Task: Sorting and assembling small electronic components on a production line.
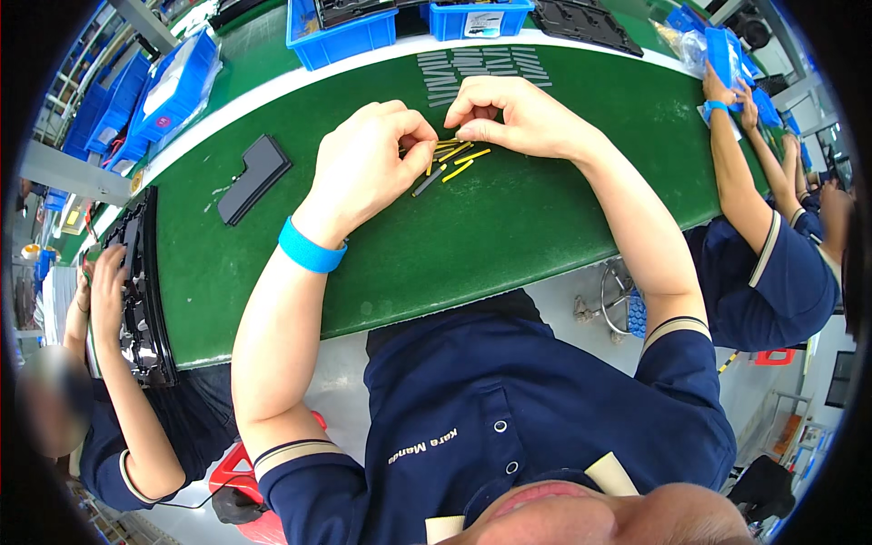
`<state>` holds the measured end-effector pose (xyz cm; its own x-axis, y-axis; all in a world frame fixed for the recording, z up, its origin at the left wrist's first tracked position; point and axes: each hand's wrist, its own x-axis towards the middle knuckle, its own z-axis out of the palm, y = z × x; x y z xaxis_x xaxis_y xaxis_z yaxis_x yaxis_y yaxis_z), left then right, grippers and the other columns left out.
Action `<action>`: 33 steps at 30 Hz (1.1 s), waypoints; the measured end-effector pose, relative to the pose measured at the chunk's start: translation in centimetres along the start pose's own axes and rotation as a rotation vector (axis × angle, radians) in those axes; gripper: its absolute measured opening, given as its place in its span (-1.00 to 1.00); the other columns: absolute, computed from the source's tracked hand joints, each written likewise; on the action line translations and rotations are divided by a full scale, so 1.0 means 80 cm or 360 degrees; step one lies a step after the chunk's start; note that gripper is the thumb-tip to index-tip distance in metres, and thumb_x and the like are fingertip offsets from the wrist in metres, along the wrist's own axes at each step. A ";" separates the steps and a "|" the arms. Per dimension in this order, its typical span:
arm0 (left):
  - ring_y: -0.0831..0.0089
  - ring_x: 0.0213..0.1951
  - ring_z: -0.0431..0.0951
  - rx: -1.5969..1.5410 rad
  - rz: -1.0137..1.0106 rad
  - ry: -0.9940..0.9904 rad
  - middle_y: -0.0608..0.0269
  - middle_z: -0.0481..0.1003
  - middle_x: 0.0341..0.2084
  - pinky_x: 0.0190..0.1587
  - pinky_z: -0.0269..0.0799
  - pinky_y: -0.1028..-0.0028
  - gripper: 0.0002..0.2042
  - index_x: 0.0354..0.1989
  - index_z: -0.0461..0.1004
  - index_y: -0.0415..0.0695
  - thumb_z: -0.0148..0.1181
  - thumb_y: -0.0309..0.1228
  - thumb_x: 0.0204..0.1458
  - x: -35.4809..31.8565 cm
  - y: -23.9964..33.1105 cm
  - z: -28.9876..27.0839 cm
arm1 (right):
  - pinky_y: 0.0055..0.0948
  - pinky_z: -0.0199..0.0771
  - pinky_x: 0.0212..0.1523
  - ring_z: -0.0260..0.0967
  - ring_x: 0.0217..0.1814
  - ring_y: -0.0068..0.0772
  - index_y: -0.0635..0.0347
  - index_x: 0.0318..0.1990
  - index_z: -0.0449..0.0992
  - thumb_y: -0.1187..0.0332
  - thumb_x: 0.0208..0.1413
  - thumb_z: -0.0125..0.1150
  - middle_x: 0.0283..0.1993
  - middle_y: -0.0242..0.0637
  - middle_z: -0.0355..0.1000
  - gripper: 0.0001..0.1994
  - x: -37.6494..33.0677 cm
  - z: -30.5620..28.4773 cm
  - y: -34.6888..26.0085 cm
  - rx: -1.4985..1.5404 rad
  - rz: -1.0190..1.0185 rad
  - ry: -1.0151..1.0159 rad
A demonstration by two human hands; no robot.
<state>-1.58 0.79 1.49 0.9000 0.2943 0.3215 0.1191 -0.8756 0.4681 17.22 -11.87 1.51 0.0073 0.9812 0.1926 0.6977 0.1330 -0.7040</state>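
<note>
My left hand (371,162), with a blue band at its wrist, is closed in a pinch above the green work surface (536,213). Facing it, my right hand (518,116) has thumb and forefinger drawn together. Whatever either pinch holds is too small or too hidden to make out. Just under and between the fingertips lies a loose pile of short, thin yellow and black strips (465,163), partly covered by my left fingers. One grey-black strip (429,181) rests at the near side of the pile. Beyond my right hand, several grey strips (486,68) lie in neat rows.
A dark notched flat block (255,179) lies left of my left hand. Blue bins (341,41) and a black tray (589,25) stand along the far edge. Another black tray (145,291) is by a co-worker's hand at left. Other co-workers' arms (738,177) reach in at right.
</note>
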 end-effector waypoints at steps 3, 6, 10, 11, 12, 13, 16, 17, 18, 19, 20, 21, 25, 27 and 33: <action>0.37 -0.32 0.52 0.0011 -0.0029 0.0088 0.37 0.48 -0.49 -0.29 0.45 0.37 -0.93 -0.46 0.56 -0.02 0.21 -0.35 -0.05 0.001 -0.002 -0.004 | -0.53 0.39 -0.24 0.37 -0.24 -0.55 0.25 -0.21 0.52 0.48 0.05 0.27 -0.31 -0.39 0.38 -0.85 0.001 0.000 0.005 -0.0231 -0.0020 -0.0074; 0.38 -0.37 0.53 -0.0111 -0.0078 0.0146 0.34 0.51 -0.49 -0.31 0.45 0.39 -0.92 -0.44 0.57 -0.06 0.22 -0.35 -0.04 0.002 -0.006 -0.007 | -0.53 0.40 -0.27 0.37 -0.27 -0.54 0.26 -0.21 0.51 0.50 0.00 0.31 -0.32 -0.39 0.37 -0.82 0.002 0.004 -0.005 -0.0074 -0.0066 0.0021; 0.50 -0.49 0.52 -0.0589 -0.0346 0.0012 0.29 0.56 -0.51 -0.38 0.43 0.48 -0.85 -0.36 0.57 -0.16 0.22 -0.34 0.02 0.003 -0.003 -0.003 | -0.47 0.43 -0.36 0.39 -0.40 -0.48 0.24 -0.26 0.51 0.43 0.01 0.31 -0.40 -0.33 0.41 -0.84 0.006 0.019 -0.008 -0.0008 -0.0232 0.0272; 0.50 -0.49 0.52 -0.0588 -0.0343 0.0011 0.29 0.56 -0.51 -0.38 0.43 0.48 -0.85 -0.36 0.57 -0.16 0.22 -0.34 0.02 0.004 -0.004 -0.003 | -0.47 0.43 -0.36 0.39 -0.40 -0.48 0.24 -0.26 0.51 0.43 0.01 0.31 -0.40 -0.33 0.41 -0.84 0.006 0.021 -0.007 -0.0008 -0.0232 0.0275; 0.53 -0.50 0.51 -0.0642 -0.0357 -0.0022 0.28 0.57 -0.52 -0.39 0.42 0.51 -0.83 -0.34 0.58 -0.18 0.21 -0.33 0.04 0.004 -0.005 -0.004 | -0.51 0.41 -0.36 0.38 -0.37 -0.52 0.25 -0.26 0.53 0.48 0.01 0.30 -0.39 -0.36 0.41 -0.86 0.007 0.021 -0.005 -0.0077 -0.0318 0.0329; 0.57 -0.51 0.50 -0.0695 -0.0369 -0.0055 0.28 0.58 -0.53 -0.40 0.41 0.53 -0.82 -0.31 0.58 -0.20 0.21 -0.33 0.05 0.005 -0.005 -0.004 | -0.55 0.38 -0.36 0.38 -0.35 -0.57 0.26 -0.26 0.54 0.53 0.01 0.29 -0.38 -0.39 0.41 -0.87 0.007 0.021 -0.004 -0.0147 -0.0404 0.0383; 0.59 -0.49 0.50 -0.0690 -0.0341 0.0076 0.30 0.57 -0.51 -0.38 0.42 0.55 -0.82 -0.30 0.58 -0.18 0.21 -0.34 0.05 0.004 -0.006 -0.003 | -0.56 0.34 -0.37 0.35 -0.37 -0.58 0.26 -0.30 0.55 0.52 0.04 0.27 -0.39 -0.41 0.41 -0.93 0.006 0.018 -0.006 -0.0066 -0.0307 0.0413; 0.59 -0.49 0.50 -0.0684 -0.0336 0.0077 0.30 0.57 -0.51 -0.38 0.42 0.55 -0.82 -0.30 0.58 -0.18 0.21 -0.34 0.05 0.005 -0.007 -0.003 | -0.56 0.34 -0.37 0.35 -0.37 -0.58 0.26 -0.30 0.55 0.52 0.04 0.27 -0.39 -0.41 0.41 -0.93 0.005 0.016 -0.005 -0.0067 -0.0312 0.0419; 0.60 -0.48 0.50 -0.0691 -0.0281 0.0098 0.30 0.58 -0.50 -0.37 0.42 0.55 -0.83 -0.29 0.59 -0.18 0.21 -0.34 0.05 0.005 -0.009 -0.002 | -0.57 0.33 -0.37 0.33 -0.38 -0.59 0.26 -0.30 0.56 0.51 0.05 0.27 -0.39 -0.41 0.42 -0.93 0.004 0.016 -0.003 -0.0005 -0.0255 0.0412; 0.60 -0.48 0.50 -0.0698 -0.0226 0.0118 0.30 0.58 -0.49 -0.37 0.43 0.55 -0.83 -0.28 0.59 -0.18 0.21 -0.35 0.05 0.005 -0.010 -0.003 | -0.58 0.31 -0.38 0.32 -0.40 -0.59 0.25 -0.29 0.56 0.50 0.06 0.27 -0.39 -0.42 0.42 -0.93 0.004 0.015 -0.002 0.0058 -0.0199 0.0405; 0.60 -0.48 0.50 -0.0692 -0.0223 0.0119 0.30 0.58 -0.49 -0.37 0.43 0.55 -0.83 -0.28 0.59 -0.18 0.21 -0.35 0.05 0.004 -0.008 -0.004 | -0.60 0.30 -0.37 0.30 -0.41 -0.61 0.25 -0.29 0.56 0.49 0.06 0.27 -0.39 -0.43 0.42 -0.93 0.005 0.015 -0.001 0.0016 -0.0208 0.0403; 0.58 -0.47 0.52 -0.0671 -0.0250 0.0108 0.29 0.58 -0.48 -0.36 0.43 0.55 -0.84 -0.29 0.59 -0.17 0.22 -0.36 0.04 0.003 -0.006 -0.005 | -0.60 0.30 -0.37 0.30 -0.41 -0.61 0.25 -0.29 0.56 0.49 0.06 0.27 -0.39 -0.43 0.42 -0.93 0.005 0.014 -0.002 0.0018 -0.0213 0.0407; 0.52 -0.45 0.56 -0.0616 -0.0279 0.0131 0.27 0.59 -0.47 -0.35 0.46 0.52 -0.86 -0.32 0.60 -0.14 0.23 -0.37 0.01 0.000 -0.008 -0.003 | -0.49 0.47 -0.27 0.47 -0.32 -0.48 0.26 -0.28 0.55 0.44 0.07 0.26 -0.34 -0.29 0.51 -0.90 0.006 0.014 -0.007 0.0026 -0.0115 0.0336; 0.62 -0.43 0.50 -0.0462 -0.0248 0.0098 0.28 0.59 -0.46 -0.33 0.44 0.56 -0.86 -0.29 0.58 -0.24 0.22 -0.43 0.05 0.001 -0.004 -0.007 | -0.51 0.44 -0.30 0.45 -0.33 -0.52 0.26 -0.30 0.55 0.46 0.06 0.25 -0.35 -0.30 0.51 -0.92 0.008 0.014 -0.009 0.0064 -0.0143 0.0298; 0.42 -0.42 0.61 -0.0361 -0.0244 0.0069 0.19 0.58 -0.49 -0.31 0.50 0.43 -0.83 -0.34 0.60 -0.14 0.21 -0.34 -0.06 0.004 0.002 -0.006 | -0.64 0.38 -0.36 0.36 -0.38 -0.65 0.29 -0.32 0.52 0.55 0.07 0.20 -0.34 -0.40 0.41 -0.97 0.001 0.014 -0.002 0.0431 -0.0205 0.0250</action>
<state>-1.46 0.93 2.08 0.8594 0.4370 0.2653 0.1512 -0.7131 0.6846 16.32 -11.63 0.89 0.0565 0.9233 0.3800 0.4845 0.3075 -0.8190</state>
